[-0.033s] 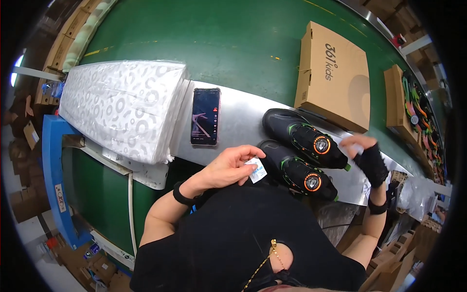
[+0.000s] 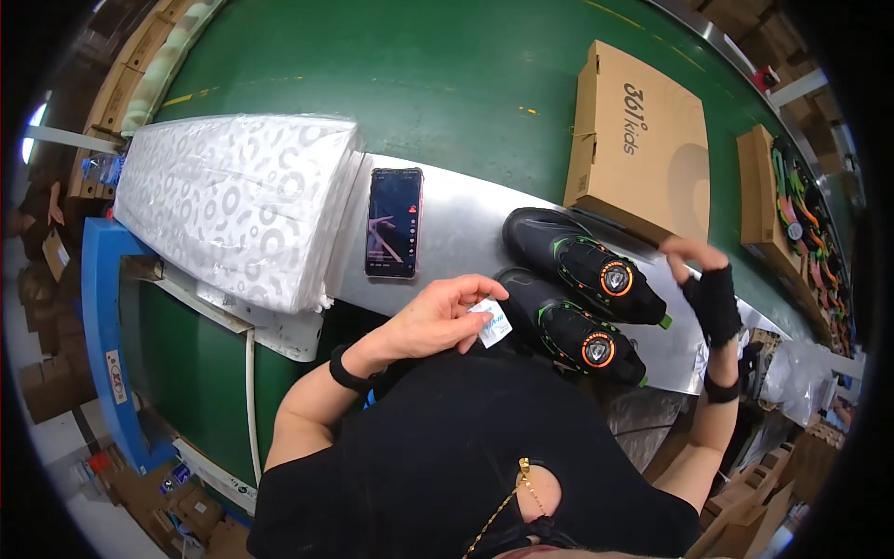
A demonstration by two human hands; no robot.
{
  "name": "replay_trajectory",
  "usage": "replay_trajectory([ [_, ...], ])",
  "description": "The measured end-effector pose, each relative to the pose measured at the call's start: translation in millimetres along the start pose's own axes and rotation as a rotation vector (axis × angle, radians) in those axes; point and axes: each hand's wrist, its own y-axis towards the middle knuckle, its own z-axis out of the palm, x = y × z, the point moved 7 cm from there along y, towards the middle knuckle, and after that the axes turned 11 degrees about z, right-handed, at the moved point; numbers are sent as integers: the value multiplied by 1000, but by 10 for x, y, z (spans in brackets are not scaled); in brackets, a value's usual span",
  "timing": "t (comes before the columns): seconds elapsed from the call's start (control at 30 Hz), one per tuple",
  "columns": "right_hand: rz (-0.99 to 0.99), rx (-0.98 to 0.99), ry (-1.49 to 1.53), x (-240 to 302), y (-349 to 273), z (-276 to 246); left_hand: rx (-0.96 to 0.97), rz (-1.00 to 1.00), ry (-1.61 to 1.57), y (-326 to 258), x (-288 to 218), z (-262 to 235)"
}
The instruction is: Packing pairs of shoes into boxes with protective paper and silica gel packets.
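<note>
Pinching a small white paper packet (image 2: 491, 323) in the left hand (image 2: 436, 317), grip narrow on its edge, just beside two glossy black shoes (image 2: 577, 298) with round orange dials on the smooth metal desk (image 2: 466, 233). Resting open, right hand (image 2: 703, 279) in a fingerless black glove, touching the far shoe.

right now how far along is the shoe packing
Done: a pair of black shoes lies side by side on the metal table. In hand: the left hand pinches a small white packet beside the nearer shoe, while the right hand reaches toward the cardboard box. Left: that box looks closed, with both shoes outside it, and the stack of patterned wrapping paper is untouched.
</note>
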Motion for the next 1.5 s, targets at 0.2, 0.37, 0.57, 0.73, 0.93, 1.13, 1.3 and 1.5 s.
replay_trajectory([
  [0.2, -213, -722, -910, -178, 542, 202, 45, 20, 142, 306, -108, 110],
  [0.37, -570, -826, -520, 37, 392, 94, -132, 178, 203, 946, -218, -67],
  [0.57, -397, -856, 429, -219, 142, -180, -377, 900, 836, 1608, -898, 251],
  [0.73, -152, -644, 1407, -857, 139, -405, -138, 512, 1360, 2026, -125, 21],
  [0.93, 435, -359, 1599, -2263, 277, 209, 121, 471, 1289, 1830, -282, 101],
  [1.13, 334, -332, 1292, -1761, -82, -20, -282, 603, 773, 741, -1161, -852],
  [1.3, 43, -237, 578, -271, -125, -73, -764, 376, 1267, -783, -1088, -2425],
  [1.5, -209, -303, -121, 580, 400, 239, -840, -279, 1715, -1389, -653, -2984],
])
